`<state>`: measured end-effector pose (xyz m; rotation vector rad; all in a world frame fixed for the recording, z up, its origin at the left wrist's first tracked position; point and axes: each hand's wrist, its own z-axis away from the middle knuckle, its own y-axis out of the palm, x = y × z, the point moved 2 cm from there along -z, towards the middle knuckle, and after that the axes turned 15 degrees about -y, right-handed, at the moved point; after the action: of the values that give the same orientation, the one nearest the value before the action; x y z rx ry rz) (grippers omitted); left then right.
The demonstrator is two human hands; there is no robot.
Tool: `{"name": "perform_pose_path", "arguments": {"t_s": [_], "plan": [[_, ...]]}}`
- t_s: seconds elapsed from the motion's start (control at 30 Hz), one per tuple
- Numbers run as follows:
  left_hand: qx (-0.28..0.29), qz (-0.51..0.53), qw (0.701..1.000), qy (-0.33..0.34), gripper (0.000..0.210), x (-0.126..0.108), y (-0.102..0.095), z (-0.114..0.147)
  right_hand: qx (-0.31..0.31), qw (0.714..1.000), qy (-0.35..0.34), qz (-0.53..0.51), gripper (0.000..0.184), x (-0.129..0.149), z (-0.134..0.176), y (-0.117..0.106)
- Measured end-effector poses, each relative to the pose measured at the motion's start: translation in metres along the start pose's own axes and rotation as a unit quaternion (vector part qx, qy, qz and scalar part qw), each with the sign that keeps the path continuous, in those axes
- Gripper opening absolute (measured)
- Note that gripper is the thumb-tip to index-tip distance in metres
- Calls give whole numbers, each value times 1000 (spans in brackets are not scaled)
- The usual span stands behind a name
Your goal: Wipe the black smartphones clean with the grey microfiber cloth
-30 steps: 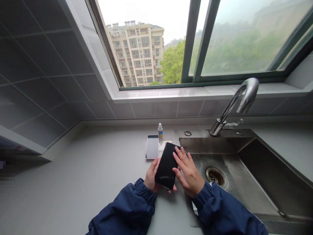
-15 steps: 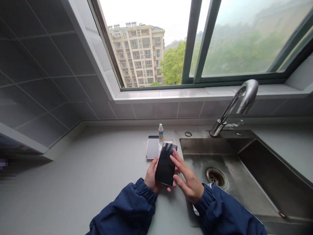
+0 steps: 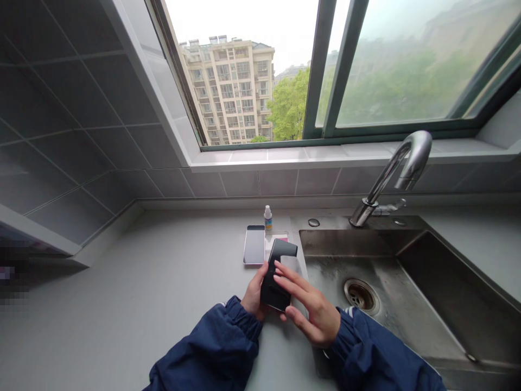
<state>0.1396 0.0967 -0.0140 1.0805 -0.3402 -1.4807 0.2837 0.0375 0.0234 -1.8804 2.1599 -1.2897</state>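
Black phone (image 3: 273,293) is clasped by the left hand (image 3: 254,293), right hand (image 3: 312,310) spread over it, capped bottle (image 3: 267,219) nearby.

Held phone (image 3: 276,291) in left hand (image 3: 254,295), above table (image 3: 163,282). Right hand (image 3: 317,315) just right of left hand, fingers over held phone. Other phone (image 3: 254,245) flat on table, just beyond left hand. Case (image 3: 281,237) on table beyond both hands, right of other phone, partly hidden behind held phone. Bottle (image 3: 267,219) upright beyond hands, behind case's left end. Sink (image 3: 394,277) right of right hand, drain (image 3: 360,295) in its floor. Faucet (image 3: 381,183) beyond right hand, rightward, behind sink. Windowsill (image 3: 293,156) farther beyond both hands.
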Motion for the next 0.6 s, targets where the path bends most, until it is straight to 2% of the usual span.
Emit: {"name": "perform_pose_path", "arguments": {"t_s": [0.13,0.23,0.3,0.37,0.47,0.53,0.6], "plan": [[-12,-13,1000,-17,71,-1,3,2,-44,999,-6,16,46,4,0,-6],[36,-18,999,-16,79,-3,5,2,-133,986,17,95,33,1,2,-15],[66,-10,998,-7,79,-5,4,1,-164,976,33,141,29,-6,3,-19],[82,-2,997,-3,78,-5,3,1,-132,978,33,159,30,-13,3,-18],[91,-14,996,-2,78,-5,4,2,-20,980,24,195,42,-20,4,-9],[80,-22,997,6,77,-4,6,3,45,972,30,228,49,-21,5,-2],[59,-15,998,23,75,-3,8,5,80,965,41,247,55,-18,6,3]]}}
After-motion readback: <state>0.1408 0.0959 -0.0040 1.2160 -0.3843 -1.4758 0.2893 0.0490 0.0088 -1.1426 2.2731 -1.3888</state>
